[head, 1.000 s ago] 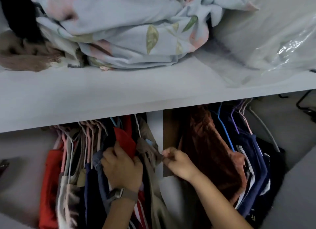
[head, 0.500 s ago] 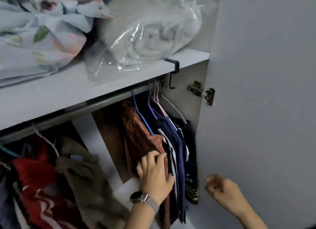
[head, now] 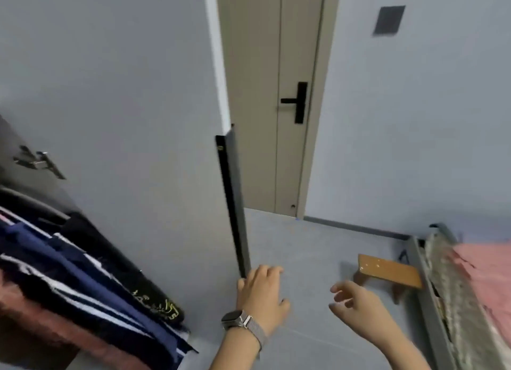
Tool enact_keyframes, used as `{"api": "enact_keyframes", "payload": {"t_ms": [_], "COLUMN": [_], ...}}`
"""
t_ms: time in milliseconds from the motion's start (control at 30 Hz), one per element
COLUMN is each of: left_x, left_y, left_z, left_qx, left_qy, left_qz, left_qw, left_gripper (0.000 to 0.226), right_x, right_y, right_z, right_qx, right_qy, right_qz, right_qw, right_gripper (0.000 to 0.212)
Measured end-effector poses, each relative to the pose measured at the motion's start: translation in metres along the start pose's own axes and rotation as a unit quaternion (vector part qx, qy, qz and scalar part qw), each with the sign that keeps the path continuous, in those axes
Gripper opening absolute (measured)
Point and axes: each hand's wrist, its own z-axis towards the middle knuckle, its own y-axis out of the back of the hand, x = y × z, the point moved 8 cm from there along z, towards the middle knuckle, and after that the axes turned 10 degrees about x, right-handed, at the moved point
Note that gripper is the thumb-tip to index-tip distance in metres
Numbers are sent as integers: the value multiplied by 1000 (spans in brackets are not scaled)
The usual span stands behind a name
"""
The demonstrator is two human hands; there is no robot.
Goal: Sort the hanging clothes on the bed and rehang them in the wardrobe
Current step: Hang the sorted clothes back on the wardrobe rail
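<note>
Grey room, wardrobe door (head: pixel 132 121) open, bed (head: pixel 481 281) at right. Both my hands empty: left hand (head: pixel 262 297) flat, right hand (head: pixel 356 306) loosely curled. Hanging clothes (head: pixel 83 281) soft, light, floppy; best lifted by the hanger hooks.

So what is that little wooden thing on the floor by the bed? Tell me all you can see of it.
It looks like a low wooden stool with a flat, brown rectangular top, pale dots like screw heads near one end, and short darker legs beneath. It stands upright on the grey floor, close beside the grey bed frame; whether they touch is unclear. Neither hand touches it.
</note>
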Motion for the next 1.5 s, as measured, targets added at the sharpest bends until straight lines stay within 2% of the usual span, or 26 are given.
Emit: {"api": "enact_keyframes", "payload": {"t_ms": [200,400,533,700,867,1100,1300,1400,1500], "left_x": [-182,-317,-368,-437,-511,-588,-687,-729,-769], "left_y": [-72,-138,-169,-176,-182,-222,-268,-304,-348], "left_z": [53,93,140,228,295,358,432,478,509], "left_qx": [61,151,193,201,222,259,248,259,310], "left_qy": [-121,-244,-290,-352,-417,-434,-439,-396,-366], "left_qz": [11,24,56,76,64,58,99,112,120], "left_qw": [991,958,936,911,879,861,858,874,869], "left_gripper": [57,70,68,61,58,53,47,45,46], "right_x": [-174,-300,-351,-404,-435,-513,-617,-682,-743], "right_y": [103,171,200,244,288,286,357,394,415], "right_z": [-67,-134,-142,-125,-111,-97,-46,-8,23], "right_qx": [-113,-229,-271,-309,-338,-309,-321,-305,-268], "right_qy": [-116,-217,-268,-332,-364,-432,-424,-411,-405], "right_qz": [55,128,151,175,186,245,275,285,297], "right_qw": [985,940,912,874,848,811,801,811,822], "right_gripper": [41,46,45,47,37,37,43,47,46]}}
